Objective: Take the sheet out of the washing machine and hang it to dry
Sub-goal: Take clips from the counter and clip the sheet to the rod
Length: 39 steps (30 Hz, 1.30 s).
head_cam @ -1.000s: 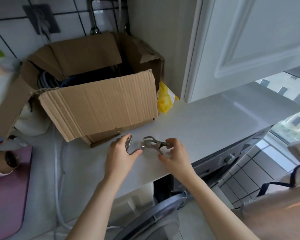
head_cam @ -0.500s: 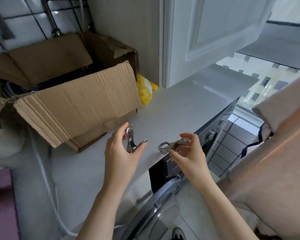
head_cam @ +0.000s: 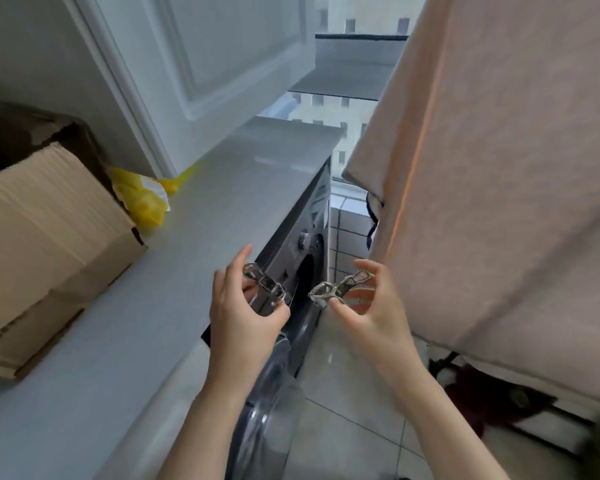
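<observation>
The person is turning away from the worktop [head_cam: 201, 216], where both hands were picking up clips a second ago. The left hand [head_cam: 246, 306] is pinching one metal clip [head_cam: 264, 284], and the right hand [head_cam: 368, 306] is pinching another clip [head_cam: 340, 289]. The pink sheet [head_cam: 506, 188] is hanging at three o'clock, already out of the washing machine [head_cam: 309, 258], so pegging it likely comes next.

Soft daylight enters through the window [head_cam: 329, 98] at the far end and puts a pale sheen on the counter [head_cam: 222, 209]. The hanging sheet [head_cam: 499, 168] glows warm along one fold. Motion blur smears the cardboard box [head_cam: 42, 244] at left and the lower right corner. Wide-angle distortion bends straight lines near the edges.
</observation>
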Available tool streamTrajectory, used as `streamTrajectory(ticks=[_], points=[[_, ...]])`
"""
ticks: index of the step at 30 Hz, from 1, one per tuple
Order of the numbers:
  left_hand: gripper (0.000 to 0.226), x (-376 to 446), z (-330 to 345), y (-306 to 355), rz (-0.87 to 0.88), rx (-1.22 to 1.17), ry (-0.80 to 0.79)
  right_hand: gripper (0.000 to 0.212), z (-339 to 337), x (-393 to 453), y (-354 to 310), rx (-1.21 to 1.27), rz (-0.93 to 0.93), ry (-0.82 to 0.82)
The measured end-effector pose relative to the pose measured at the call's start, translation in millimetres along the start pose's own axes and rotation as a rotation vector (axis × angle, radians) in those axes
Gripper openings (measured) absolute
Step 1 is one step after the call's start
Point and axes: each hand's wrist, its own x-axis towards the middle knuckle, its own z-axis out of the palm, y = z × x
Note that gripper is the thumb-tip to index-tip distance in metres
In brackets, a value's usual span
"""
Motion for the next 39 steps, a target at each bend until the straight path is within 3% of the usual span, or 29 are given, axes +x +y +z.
streamTrajectory(ticks=[11,19,25,39], points=[[0.065,-35.7,130.5,81.1,-0.035,-0.164,-0.194,0.069,-151.7,-11.9,54.8,-0.049,0.093,0.197],[0.066,-64.7,229.4,152.0,0.018,-0.141,-0.19,0.059,-276.8,-3.3,99.1,-0.167,0.094,0.173],[0.077,-61.5,264.9,193.7,0.05,-0.139,-0.159,0.057,-333.9,15.0,104.5,-0.257,-0.003,0.143],[0.062,25.1,280.7,274.8,0.361,-0.095,-0.072,0.061,-408.7,111.4,28.9,-0.714,-0.442,0.17]])
